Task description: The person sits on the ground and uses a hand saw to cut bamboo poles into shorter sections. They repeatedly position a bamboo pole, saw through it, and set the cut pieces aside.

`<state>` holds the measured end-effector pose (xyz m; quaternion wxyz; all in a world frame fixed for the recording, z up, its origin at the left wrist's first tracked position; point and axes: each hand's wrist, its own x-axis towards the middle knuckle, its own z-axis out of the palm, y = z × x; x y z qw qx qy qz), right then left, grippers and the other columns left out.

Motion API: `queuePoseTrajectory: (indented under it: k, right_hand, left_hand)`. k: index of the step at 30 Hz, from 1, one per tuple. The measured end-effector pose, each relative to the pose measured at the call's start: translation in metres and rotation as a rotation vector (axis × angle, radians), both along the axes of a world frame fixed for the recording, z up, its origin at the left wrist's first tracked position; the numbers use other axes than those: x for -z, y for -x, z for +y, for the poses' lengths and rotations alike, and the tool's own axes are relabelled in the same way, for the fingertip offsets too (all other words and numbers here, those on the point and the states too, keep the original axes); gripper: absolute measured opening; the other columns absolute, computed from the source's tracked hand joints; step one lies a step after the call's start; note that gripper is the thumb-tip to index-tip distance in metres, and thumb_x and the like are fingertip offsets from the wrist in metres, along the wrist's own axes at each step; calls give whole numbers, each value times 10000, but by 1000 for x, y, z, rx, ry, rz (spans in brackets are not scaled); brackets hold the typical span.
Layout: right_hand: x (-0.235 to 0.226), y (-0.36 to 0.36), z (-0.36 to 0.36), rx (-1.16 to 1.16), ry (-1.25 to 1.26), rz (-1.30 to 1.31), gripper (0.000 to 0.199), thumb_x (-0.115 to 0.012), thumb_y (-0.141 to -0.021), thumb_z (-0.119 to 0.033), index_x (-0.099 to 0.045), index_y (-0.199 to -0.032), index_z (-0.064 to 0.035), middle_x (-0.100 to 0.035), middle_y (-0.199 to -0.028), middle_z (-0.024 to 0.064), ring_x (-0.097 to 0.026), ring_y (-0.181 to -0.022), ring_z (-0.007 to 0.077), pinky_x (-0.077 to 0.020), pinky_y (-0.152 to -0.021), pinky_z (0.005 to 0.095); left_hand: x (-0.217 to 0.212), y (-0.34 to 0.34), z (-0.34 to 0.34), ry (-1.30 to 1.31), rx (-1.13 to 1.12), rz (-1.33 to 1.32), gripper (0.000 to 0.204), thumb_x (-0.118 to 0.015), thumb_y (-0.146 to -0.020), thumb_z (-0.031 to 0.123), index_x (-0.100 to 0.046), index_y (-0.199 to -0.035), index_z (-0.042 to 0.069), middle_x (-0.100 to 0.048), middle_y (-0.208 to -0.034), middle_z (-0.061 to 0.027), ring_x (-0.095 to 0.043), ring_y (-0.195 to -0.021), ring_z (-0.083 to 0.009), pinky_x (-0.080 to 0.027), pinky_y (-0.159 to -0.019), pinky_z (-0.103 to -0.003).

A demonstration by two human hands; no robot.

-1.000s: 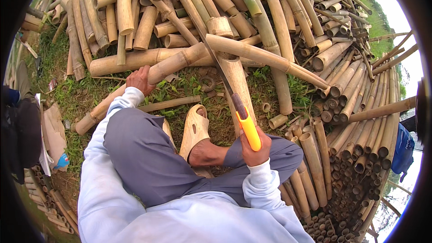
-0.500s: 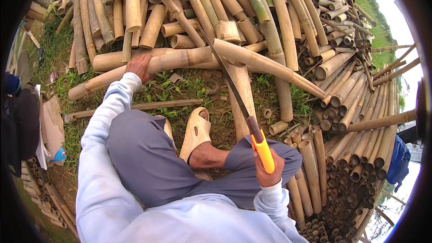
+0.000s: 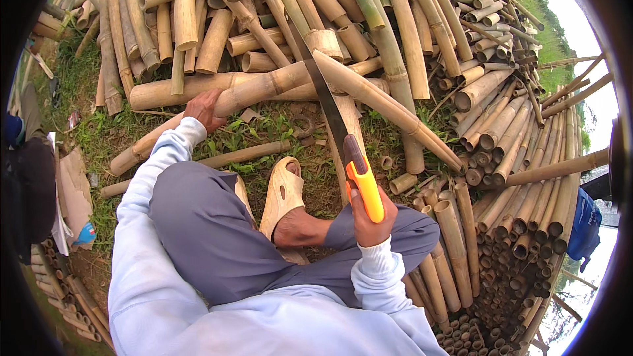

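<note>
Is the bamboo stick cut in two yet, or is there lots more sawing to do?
Not yet cut through. The right hand holds the saw with its blade across the bamboo pole, which the left hand steadies. The pole looks whole on both sides of the blade. Already done: stacked cut pieces. Left: long poles piled behind.

Bright orange-and-yellow plastic handle on the dark-bladed hand saw (image 3: 359, 178), centre frame. Tan and pale-green bamboo poles (image 3: 277, 86) fill the top and right. Beige rubber sandal (image 3: 282, 194), grey trousers (image 3: 204, 231), pale blue long sleeves (image 3: 158, 158), green grass (image 3: 99, 138) at left, blue bag (image 3: 583, 227) far right.
</note>
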<state>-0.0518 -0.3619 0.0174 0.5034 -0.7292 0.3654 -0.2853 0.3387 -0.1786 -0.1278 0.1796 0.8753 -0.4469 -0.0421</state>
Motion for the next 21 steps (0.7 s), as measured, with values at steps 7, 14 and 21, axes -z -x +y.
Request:
queuePoseTrajectory:
  k: [7, 14, 21]
  right_hand:
    - [-3, 13, -10, -59, 86, 124, 94, -738, -905, -43, -700, -963, 20, -649, -722, 101, -623, -611, 165, -480, -594, 300]
    - [-67, 83, -1, -168, -62, 276, 179, -734, -888, 1, -729, -1061, 43, -692, -783, 58, -630, -665, 108, -490, -632, 261]
    - [-45, 39, 21, -76, -27, 95, 217, -724, -883, 9, -710, -1096, 49, -719, -835, 80, -671, -723, 136, -512, -696, 264]
  left_hand:
    - [4, 0, -8, -92, -104, -20, 650, -865, -674, 203, -572, -1242, 86, -704, -1112, -184, -682, -1021, -404, -554, -894, -490]
    - [16, -20, 19, -6, 72, -196, 686, -901, -614, 177, -576, -1214, 102, -660, -1072, -133, -637, -1006, -373, -514, -911, -462]
    - [15, 6, 20, 43, 68, -420, 722, -903, -605, 146, -569, -1243, 97, -610, -1101, -100, -612, -1029, -300, -478, -904, -404]
